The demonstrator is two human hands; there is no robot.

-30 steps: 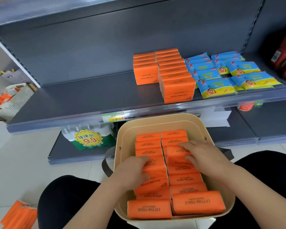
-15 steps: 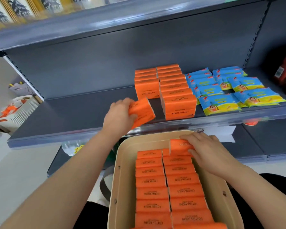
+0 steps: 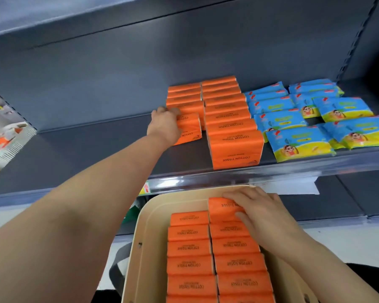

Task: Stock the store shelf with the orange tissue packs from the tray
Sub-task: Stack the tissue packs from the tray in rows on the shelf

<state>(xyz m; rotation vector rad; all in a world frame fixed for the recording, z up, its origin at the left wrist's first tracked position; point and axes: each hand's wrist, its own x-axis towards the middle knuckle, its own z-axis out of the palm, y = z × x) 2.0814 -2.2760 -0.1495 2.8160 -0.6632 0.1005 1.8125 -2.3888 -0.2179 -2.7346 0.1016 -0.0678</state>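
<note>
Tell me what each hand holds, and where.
Left hand: an orange pack, by its left end. Right hand: the raised tray pack, by its right end.

Orange tissue packs (image 3: 189, 249) upright in tray (image 3: 149, 232); others shelved (image 3: 225, 110)

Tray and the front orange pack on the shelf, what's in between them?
In the head view, only the shelf's clear front rail sits between the front orange pack and the tray's rim.

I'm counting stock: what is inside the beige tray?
Two rows of orange tissue packs stand in the tray; the right hand grips the raised far one. Whatever lies beneath them is covered, and the near end is out of frame.
</note>
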